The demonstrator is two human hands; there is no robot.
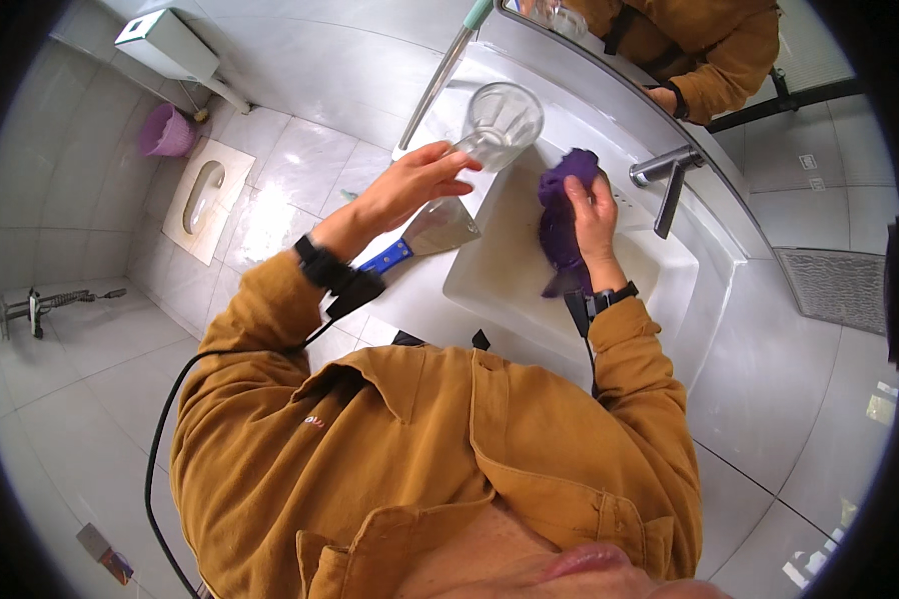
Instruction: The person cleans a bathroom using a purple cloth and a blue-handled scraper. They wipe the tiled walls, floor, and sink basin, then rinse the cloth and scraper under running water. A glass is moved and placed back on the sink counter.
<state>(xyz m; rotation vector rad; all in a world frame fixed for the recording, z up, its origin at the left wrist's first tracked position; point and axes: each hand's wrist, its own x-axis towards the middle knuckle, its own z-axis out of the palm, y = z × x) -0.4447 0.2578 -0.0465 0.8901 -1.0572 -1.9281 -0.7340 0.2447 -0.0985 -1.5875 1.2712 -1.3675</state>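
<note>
My left hand is spread beside a clear glass, its fingertips overlapping the lower part of the glass. Whether they touch it is unclear. The glass looks upright on the white ledge at the basin's far left corner. Below this hand, a scraper with a wide metal blade and blue handle lies on the basin's left ledge. My right hand grips a bunched purple cloth above the white washbasin. Part of the cloth hangs down toward the bowl.
A metal faucet juts out right of the cloth, below a mirror. A pole with a green end leans behind the glass. Farther left are a squat toilet, a purple bin and a cistern. A black cable trails from my left wrist.
</note>
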